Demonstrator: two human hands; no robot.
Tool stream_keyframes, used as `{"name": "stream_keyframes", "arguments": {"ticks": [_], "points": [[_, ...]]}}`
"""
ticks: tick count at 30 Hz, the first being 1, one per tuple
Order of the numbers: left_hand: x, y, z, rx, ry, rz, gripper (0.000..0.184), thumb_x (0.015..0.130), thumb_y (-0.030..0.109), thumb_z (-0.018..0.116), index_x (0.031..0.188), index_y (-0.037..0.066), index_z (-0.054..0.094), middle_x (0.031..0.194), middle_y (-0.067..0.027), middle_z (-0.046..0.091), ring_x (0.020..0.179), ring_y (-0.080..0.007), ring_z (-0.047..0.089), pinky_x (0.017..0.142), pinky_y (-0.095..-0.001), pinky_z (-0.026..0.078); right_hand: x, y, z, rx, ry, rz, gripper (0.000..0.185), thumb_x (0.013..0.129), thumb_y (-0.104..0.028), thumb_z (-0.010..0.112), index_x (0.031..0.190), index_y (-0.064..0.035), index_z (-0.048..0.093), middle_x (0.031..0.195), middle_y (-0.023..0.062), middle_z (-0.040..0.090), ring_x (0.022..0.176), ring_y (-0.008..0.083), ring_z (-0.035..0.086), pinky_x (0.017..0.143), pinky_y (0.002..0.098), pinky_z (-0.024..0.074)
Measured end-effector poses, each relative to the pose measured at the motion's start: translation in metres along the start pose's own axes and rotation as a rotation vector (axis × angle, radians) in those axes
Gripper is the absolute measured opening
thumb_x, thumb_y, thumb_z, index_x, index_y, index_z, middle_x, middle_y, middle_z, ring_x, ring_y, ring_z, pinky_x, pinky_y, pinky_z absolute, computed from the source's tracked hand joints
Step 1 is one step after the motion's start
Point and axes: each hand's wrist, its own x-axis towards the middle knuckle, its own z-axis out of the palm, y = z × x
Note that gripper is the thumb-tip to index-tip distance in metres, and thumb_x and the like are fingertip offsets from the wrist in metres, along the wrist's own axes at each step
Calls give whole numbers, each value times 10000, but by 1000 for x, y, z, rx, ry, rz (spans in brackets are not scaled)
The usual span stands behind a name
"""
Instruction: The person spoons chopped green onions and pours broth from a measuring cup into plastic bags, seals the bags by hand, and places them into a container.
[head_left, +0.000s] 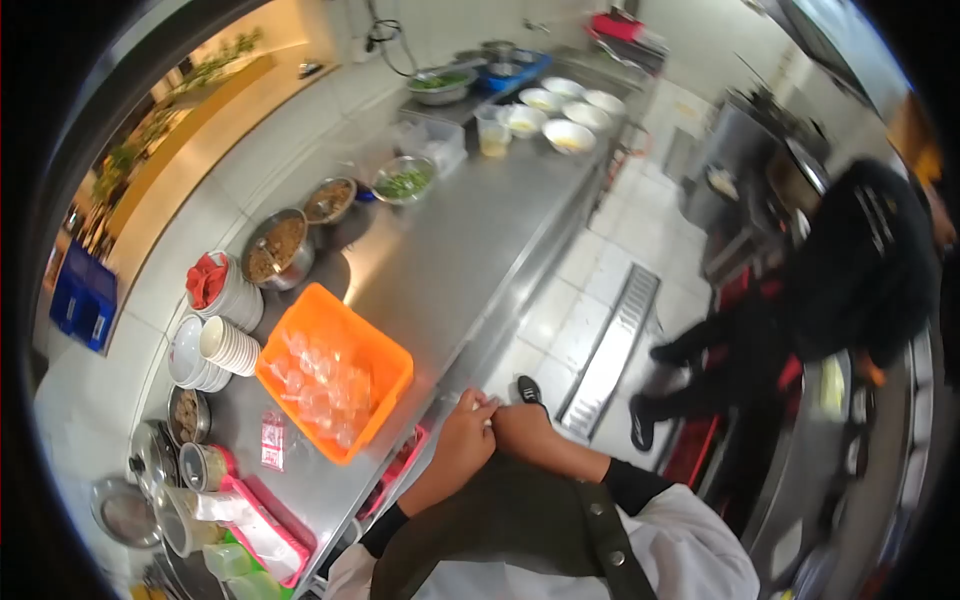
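Observation:
Both of my hands meet in front of the dark apron (pixel 480 530), close to the counter's edge. My left hand (pixel 464 432) is closed, its fingertips pressed together beside the other hand. A small pale bit shows at those fingers, too small to name. My right hand (pixel 522 432) is curled shut against the left, and its fingers are mostly hidden. Nearest to them on the steel counter (pixel 440 270) stands an orange basket (pixel 385 385) holding clear plastic pieces that I cannot make out exactly. A red and white packet (pixel 272 440) lies left of the basket.
Along the wall are stacked cups (pixel 228 345), bowls of brown food (pixel 278 250), chopped greens (pixel 404 183) and a pink tray (pixel 270 530). Several white bowls (pixel 570 137) stand at the far end. To the right, a person in black (pixel 840 270) stands beside the stove, past a floor drain (pixel 612 345).

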Motion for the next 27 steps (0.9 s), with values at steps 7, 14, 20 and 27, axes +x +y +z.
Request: {"name": "stream_keyframes", "arguments": {"ticks": [7, 14, 20, 27], "points": [[228, -76, -3, 39, 374, -394, 385, 695, -2, 595, 1075, 3, 661, 1003, -193, 594, 812, -359, 628, 722, -390, 514, 239, 174, -152, 770, 276, -410, 91, 778, -40, 669, 868, -32, 668, 783, 99, 669, 679, 209, 636, 638, 306, 509], [274, -48, -2, 30, 505, -631, 404, 694, 15, 600, 1095, -3, 643, 1003, -202, 606, 779, -325, 632, 714, -370, 518, 538, 163, -172, 501, 553, -650, 328, 781, -222, 727, 1027, -28, 630, 1049, 198, 604, 965, 305, 613, 743, 407, 516], [269, -70, 39, -97, 779, -717, 387, 646, -45, 659, 1031, -8, 649, 997, -158, 628, 611, -197, 626, 554, -300, 512, 667, 115, -119, 220, 325, -419, 189, 848, -182, 638, 941, -19, 624, 1029, 218, 594, 1011, 375, 581, 816, 459, 489], [258, -66, 16, -191, 801, -860, 392, 696, -47, 676, 1085, -10, 645, 1087, -143, 585, 608, -142, 617, 563, -249, 501, 662, 214, -160, 674, 511, -415, 174, 919, -130, 565, 920, 26, 641, 837, 165, 646, 760, 288, 652, 702, 379, 531]]}}
